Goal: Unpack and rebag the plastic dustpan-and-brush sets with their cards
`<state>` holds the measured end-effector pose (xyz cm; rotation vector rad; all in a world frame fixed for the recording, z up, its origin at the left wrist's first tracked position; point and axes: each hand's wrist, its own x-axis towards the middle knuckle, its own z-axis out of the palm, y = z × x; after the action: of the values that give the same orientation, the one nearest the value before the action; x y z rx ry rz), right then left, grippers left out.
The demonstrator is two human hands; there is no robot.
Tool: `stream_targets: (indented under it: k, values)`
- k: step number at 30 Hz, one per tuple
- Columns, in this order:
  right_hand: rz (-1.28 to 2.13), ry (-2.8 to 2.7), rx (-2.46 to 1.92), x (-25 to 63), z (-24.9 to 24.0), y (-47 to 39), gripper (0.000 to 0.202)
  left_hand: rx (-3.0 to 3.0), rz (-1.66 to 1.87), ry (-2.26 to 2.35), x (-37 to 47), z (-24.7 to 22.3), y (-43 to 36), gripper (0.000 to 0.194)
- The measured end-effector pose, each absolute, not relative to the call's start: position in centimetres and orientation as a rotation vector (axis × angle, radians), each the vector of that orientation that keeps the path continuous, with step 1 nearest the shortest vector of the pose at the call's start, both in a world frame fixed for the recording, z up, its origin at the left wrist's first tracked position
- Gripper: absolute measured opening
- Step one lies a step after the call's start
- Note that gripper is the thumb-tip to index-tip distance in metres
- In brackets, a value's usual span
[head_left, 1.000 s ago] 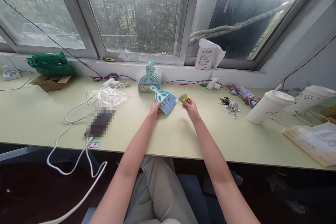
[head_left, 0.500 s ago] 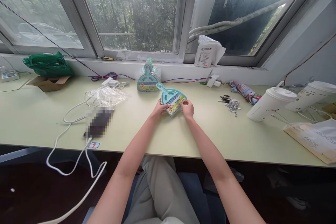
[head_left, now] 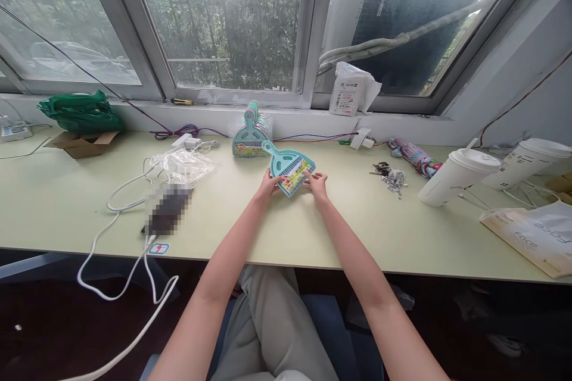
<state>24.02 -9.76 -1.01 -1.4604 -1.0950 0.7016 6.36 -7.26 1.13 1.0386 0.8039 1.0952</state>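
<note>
A small turquoise dustpan and brush set (head_left: 280, 159) with a bright yellow-green label lies tilted between my hands, its handle pointing up and left. My left hand (head_left: 269, 183) grips its lower left edge, thumb over the front. At the right edge, my right hand (head_left: 316, 184) has its thumb on the label and the other fingers partly behind the set. Just beyond stands a stack of similar dustpan and brush sets (head_left: 250, 134), partly wrapped in clear plastic.
To the left lie a pixelated dark phone (head_left: 168, 209), white cables and a clear plastic bag (head_left: 185, 164). A green bag (head_left: 80, 112) rests on a cardboard box (head_left: 83, 144). Keys (head_left: 393, 178), a folded umbrella (head_left: 415, 158), a white cup (head_left: 460, 177) and a paper bag (head_left: 531, 238) are at the right.
The dustpan and brush set has shifted slightly left and tilted a little. My right hand's fingers have loosened somewhat at its edge. The left hand keeps its grip.
</note>
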Motion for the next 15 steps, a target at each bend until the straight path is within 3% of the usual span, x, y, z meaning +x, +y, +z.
stream_targets:
  k: [4, 15]
  values:
    - [1.248, -0.877, -1.065, 23.3, -0.9, -9.9, 0.036, 1.031, 1.114, 0.781, 6.2, 1.0, -7.0, 0.056]
    - [1.24, -0.708, -0.948, 22.6, -0.2, -10.3, 0.031, 1.12, 1.017, 0.688, 5.9, 2.0, -7.5, 0.053]
